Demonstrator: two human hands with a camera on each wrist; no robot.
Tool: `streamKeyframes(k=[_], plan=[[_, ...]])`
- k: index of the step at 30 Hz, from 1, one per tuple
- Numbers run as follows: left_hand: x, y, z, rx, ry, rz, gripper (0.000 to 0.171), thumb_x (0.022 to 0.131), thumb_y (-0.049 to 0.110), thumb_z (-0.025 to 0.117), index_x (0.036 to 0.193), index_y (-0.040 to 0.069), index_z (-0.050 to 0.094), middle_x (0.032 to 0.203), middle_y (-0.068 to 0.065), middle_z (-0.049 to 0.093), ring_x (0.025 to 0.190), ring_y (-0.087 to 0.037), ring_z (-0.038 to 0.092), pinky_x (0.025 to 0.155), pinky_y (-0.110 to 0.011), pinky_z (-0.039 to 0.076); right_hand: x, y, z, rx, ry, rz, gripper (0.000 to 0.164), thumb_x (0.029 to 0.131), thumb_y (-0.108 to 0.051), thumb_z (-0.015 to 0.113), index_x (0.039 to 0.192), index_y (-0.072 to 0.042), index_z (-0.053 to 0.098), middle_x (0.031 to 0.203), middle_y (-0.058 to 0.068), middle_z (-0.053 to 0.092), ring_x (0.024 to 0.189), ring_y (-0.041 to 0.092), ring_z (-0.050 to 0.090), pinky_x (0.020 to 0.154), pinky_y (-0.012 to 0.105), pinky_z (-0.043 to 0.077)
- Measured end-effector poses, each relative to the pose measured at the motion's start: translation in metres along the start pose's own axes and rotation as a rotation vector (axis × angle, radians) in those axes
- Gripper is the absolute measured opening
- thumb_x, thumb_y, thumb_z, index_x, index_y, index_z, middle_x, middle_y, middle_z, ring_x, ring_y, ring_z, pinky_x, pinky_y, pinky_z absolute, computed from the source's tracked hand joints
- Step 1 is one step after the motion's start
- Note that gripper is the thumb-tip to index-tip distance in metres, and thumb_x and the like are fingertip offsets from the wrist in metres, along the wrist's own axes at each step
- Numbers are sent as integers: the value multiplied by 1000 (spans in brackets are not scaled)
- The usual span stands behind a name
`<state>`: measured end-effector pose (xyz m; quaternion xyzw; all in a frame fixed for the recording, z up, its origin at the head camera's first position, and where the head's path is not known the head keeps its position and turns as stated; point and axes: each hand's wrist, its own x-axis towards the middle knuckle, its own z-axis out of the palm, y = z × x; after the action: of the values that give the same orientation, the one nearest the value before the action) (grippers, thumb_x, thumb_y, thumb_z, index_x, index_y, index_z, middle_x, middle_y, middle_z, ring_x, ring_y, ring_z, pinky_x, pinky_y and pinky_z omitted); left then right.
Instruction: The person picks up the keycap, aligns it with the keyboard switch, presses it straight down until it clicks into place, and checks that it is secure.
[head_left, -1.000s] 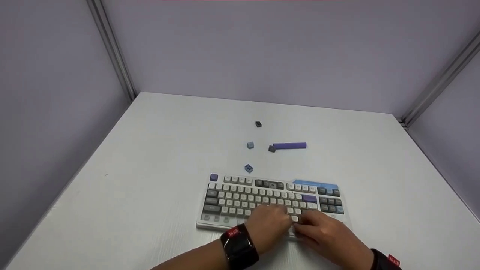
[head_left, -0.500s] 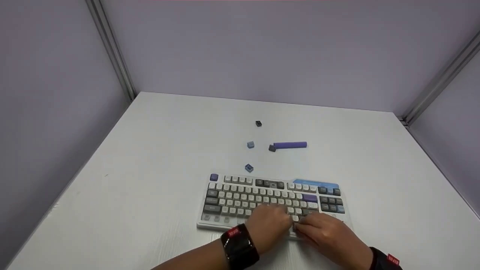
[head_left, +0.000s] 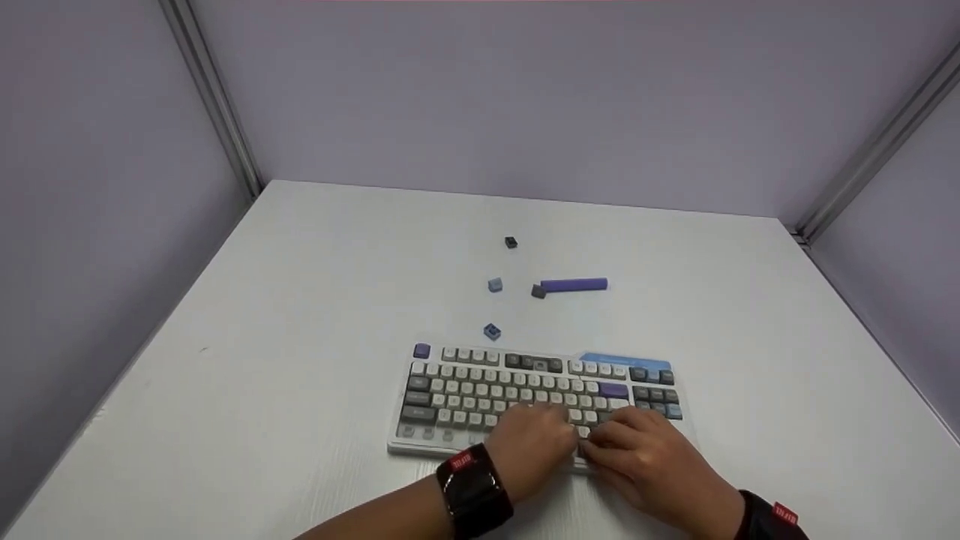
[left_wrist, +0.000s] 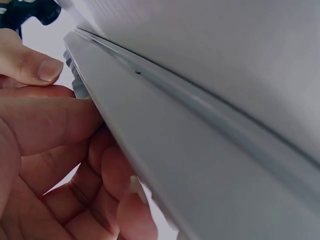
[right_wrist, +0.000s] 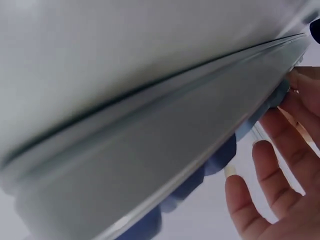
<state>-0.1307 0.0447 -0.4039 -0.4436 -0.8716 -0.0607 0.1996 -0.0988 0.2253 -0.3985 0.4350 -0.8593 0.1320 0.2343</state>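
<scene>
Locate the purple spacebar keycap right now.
In the head view, the purple spacebar keycap lies on the white table beyond the keyboard, slightly right of center, its left end beside a loose dark gray keycap.

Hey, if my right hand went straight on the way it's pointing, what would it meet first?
Most likely your left hand, close in front of your right hand at the keyboard, though their relative heights are unclear.

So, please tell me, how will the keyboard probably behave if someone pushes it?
The keyboard would probably stay stiff, as its casing looks straight. Lying low and broad on the table, it should slide rather than tip. The casing also looks smooth, so it may be slippery.
</scene>
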Motion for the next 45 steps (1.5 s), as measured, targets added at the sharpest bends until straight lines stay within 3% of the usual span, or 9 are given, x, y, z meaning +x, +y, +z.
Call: streamKeyframes(k=[11,15,26,31,37,45], plan=[[-1,0,1,22,-11,-12,8,67,12,59,65,19,63,60,3,49,47,-9,40,38,-23,34,2,1,7,-46,-42,22,18,70,-22,62,88,-23,64,84,-9,53,81,13,45,63,34,33],[0,1,0,22,1,-9,7,68,13,60,65,20,62,61,4,50,47,-9,40,39,-23,35,0,1,7,-50,-29,53,17,68,-21,64,85,-20,65,81,-9,55,79,11,47,67,35,34],[1,1,0,46,3,6,7,68,14,61,65,20,62,61,3,51,48,-9,42,39,-22,36,-5,3,5,-84,-39,16,23,69,-18,62,91,-12,64,85,-2,60,81,13,53,75,38,35],[0,1,-1,31,4,-2,7,67,13,61,66,20,63,62,3,51,49,-9,42,39,-22,36,-2,4,5,-47,-38,-3,23,70,-16,62,92,-12,64,85,-2,60,79,12,53,72,34,39],[-2,0,0,-34,1,4,7,68,15,62,66,22,62,62,5,50,50,-8,41,41,-22,35,3,7,0,23,-44,-100,24,68,-15,64,92,-13,64,85,-3,59,81,12,53,69,32,41],[-1,-1,0,-44,-2,3,5,68,17,62,66,21,61,62,6,50,49,-7,38,42,-20,35,2,13,2,55,-88,-59,24,70,-20,63,94,-18,63,85,-7,59,80,7,52,67,29,42]])
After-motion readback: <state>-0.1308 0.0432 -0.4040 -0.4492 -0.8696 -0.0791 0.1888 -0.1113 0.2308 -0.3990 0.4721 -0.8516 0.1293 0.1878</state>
